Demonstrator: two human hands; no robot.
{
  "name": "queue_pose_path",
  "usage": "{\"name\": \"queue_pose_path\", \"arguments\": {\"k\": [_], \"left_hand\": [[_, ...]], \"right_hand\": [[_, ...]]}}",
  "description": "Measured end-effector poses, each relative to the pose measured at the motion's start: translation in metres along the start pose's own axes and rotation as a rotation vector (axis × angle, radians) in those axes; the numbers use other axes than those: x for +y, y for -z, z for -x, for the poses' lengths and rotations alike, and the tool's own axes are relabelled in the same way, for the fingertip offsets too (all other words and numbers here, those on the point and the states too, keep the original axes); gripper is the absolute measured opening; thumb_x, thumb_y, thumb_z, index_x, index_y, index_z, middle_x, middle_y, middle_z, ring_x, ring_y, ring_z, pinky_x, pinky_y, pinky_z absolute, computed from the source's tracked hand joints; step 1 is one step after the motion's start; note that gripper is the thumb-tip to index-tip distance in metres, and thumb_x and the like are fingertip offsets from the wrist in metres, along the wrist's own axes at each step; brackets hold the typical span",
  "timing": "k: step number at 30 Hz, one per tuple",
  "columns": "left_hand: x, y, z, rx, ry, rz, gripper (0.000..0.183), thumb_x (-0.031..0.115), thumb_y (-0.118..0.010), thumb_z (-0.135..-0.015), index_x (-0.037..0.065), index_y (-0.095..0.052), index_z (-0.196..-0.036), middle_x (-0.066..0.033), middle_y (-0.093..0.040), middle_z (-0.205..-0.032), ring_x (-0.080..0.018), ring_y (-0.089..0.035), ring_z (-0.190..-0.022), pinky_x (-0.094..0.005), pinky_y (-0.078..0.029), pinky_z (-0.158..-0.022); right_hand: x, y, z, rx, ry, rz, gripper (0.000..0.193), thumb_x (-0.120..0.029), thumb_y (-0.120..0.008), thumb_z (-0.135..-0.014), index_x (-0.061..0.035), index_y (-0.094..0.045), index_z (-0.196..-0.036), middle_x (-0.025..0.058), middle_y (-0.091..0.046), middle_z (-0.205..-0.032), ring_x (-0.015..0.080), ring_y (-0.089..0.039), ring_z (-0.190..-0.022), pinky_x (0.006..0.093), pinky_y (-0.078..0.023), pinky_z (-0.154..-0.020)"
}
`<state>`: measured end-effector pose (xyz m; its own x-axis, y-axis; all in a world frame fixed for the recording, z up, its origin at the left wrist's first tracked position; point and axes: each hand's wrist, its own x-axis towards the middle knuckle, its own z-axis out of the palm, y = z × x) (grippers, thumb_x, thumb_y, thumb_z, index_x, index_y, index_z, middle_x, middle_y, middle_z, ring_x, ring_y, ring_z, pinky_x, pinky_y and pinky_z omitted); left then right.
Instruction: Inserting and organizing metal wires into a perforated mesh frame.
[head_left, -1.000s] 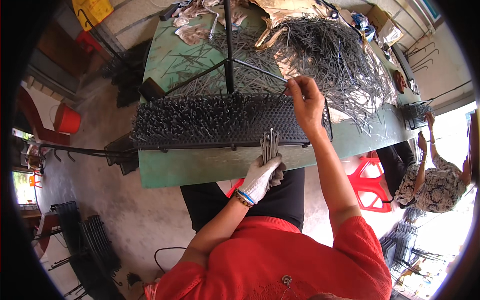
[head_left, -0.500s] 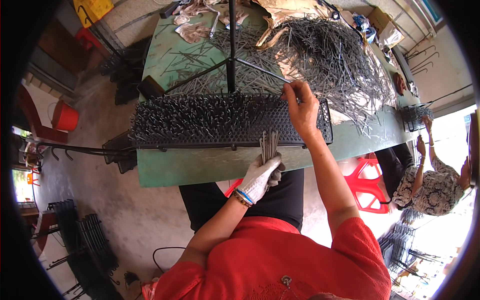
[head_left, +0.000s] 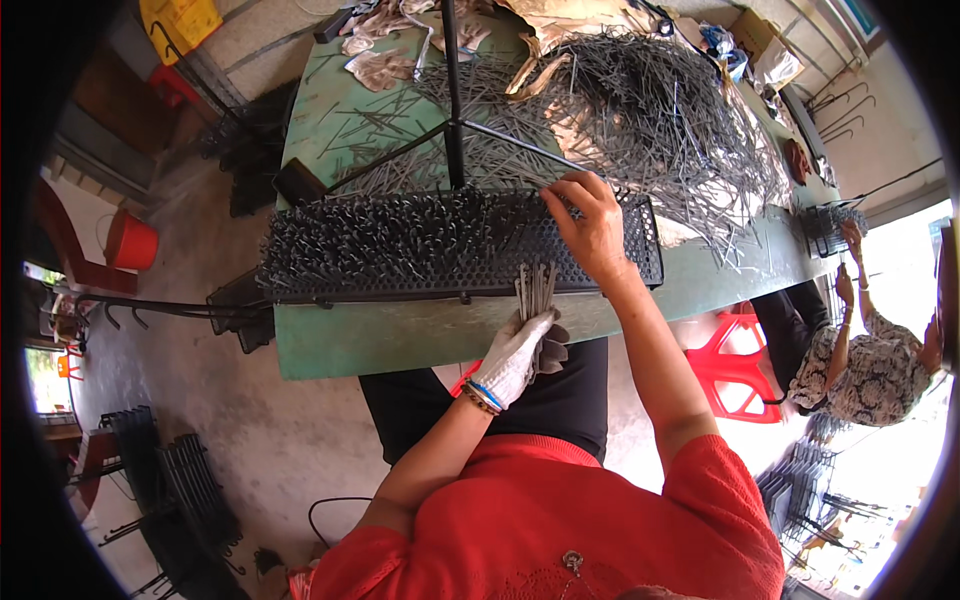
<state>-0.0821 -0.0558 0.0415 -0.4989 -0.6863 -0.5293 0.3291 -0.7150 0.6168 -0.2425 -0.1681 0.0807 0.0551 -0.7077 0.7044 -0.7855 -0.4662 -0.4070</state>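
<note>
Rods [head_left: 370,240] fill the rack [head_left: 575,275] left of the right hand [head_left: 590,222], whose pinch is indeterminable; holes [head_left: 641,255] beside it are unfilled, and the left hand [head_left: 518,352] clasps a bundle [head_left: 537,290].

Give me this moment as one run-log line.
left hand: gloved, holding rods | right hand: bare, over tray, any held rod unclear | tray: on table, rods densest toward left

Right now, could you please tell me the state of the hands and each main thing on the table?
Left hand: gloved, closed around a rod bundle.
Right hand: bare, curled at the perforated rack; whether it grips anything is unclear.
Perforated rack: crowded with standing rods at left, sparser toward the right.
Loose rods: heaped in a tangle.
Cloth gloves: lying loose, unworn.
</note>
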Motion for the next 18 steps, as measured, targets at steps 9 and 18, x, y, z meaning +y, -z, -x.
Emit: {"name": "queue_pose_path", "arguments": {"k": [9, 18], "left_hand": [[-0.0017, -0.0031, -0.0021, 0.062, 0.026, -0.026, 0.024, 0.025, -0.058, -0.093, 0.007, -0.056, -0.108, -0.0042, -0.064, -0.081, -0.0069, -0.057, -0.056, -0.0204, -0.046, -0.045], [-0.0021, 0.0000, -0.0024, 0.000, -0.028, -0.018, 0.024, 0.025, -0.056, -0.094, 0.005, -0.055, -0.108, -0.0057, -0.065, -0.081, -0.0081, -0.060, -0.058, -0.0206, -0.049, -0.046]], "right_hand": [[-0.0029, 0.0021, -0.0026, 0.004, -0.053, 0.129, 0.009, -0.010, -0.072, -0.076, -0.0049, -0.068, -0.082, 0.0069, -0.063, -0.085, 0.0260, -0.061, -0.078, 0.0350, -0.045, -0.071], [-0.0039, 0.0066, 0.0032, 0.054, -0.071, -0.015, 0.016, -0.016, -0.074, -0.078, -0.0022, -0.070, -0.085, 0.0089, -0.064, -0.087, 0.0231, -0.062, -0.073, 0.0312, -0.047, -0.064]]}}
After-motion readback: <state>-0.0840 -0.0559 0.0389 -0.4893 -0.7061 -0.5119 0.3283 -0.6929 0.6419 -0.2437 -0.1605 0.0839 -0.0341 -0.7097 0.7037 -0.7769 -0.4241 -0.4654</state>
